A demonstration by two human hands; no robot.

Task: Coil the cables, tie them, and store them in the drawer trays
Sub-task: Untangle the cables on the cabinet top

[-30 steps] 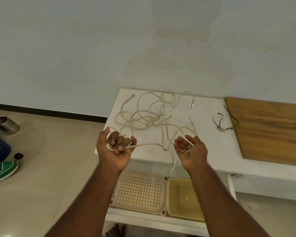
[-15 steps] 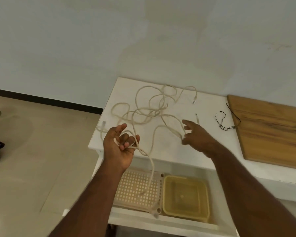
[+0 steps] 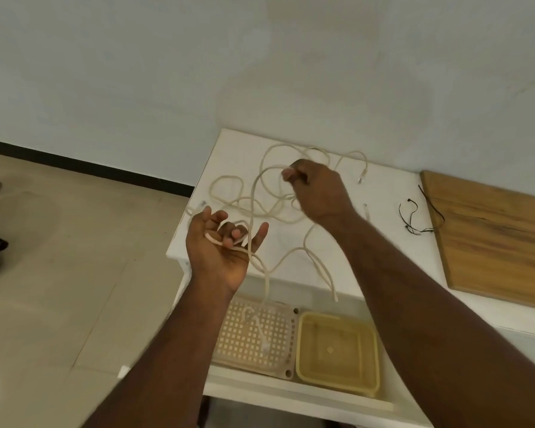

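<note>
While most of the cream cable (image 3: 269, 193) sprawls in loose loops over the white table (image 3: 380, 242), the coiling looks barely begun — only a turn or so lies across the left hand (image 3: 221, 251), palm up, fingers half curled around the strand without clamping it. One end dangles into the perforated tray (image 3: 229, 341) in the open drawer (image 3: 291, 393). The right hand (image 3: 317, 193) reaches over the tangle, fingers closed on a far loop. Nothing is tied yet, the yellow tray (image 3: 337, 375) is empty, and the thin black wire (image 3: 411, 217) beside the wooden board (image 3: 491, 236) lies untouched — so most of the job remains.
</note>
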